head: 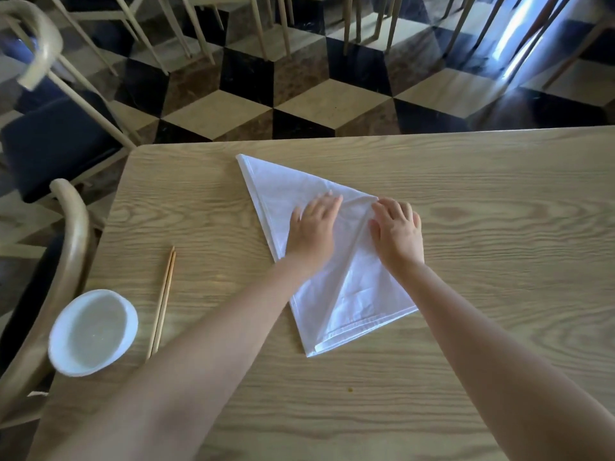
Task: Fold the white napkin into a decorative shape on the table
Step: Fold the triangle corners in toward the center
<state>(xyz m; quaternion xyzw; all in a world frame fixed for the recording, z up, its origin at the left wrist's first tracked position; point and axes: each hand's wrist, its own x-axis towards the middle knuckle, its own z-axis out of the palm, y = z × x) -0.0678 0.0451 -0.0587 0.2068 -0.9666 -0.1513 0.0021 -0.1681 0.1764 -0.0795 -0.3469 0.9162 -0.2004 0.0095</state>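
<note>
The white napkin (283,191) lies folded on the wooden table (499,201), a long point reaching to the far left and a hemmed corner near me. A flap is folded over on its right side, with a crease running between my hands. My left hand (312,227) lies flat on the napkin's middle, fingers straight and pressing down. My right hand (397,231) presses flat on the folded flap at the napkin's right corner, its fingertips at the crease.
A white bowl (93,332) stands at the table's near left edge. A pair of wooden chopsticks (162,301) lies just right of it. Chairs with dark seats (56,141) stand to the left, and more chair legs stand beyond the table on the checkered floor.
</note>
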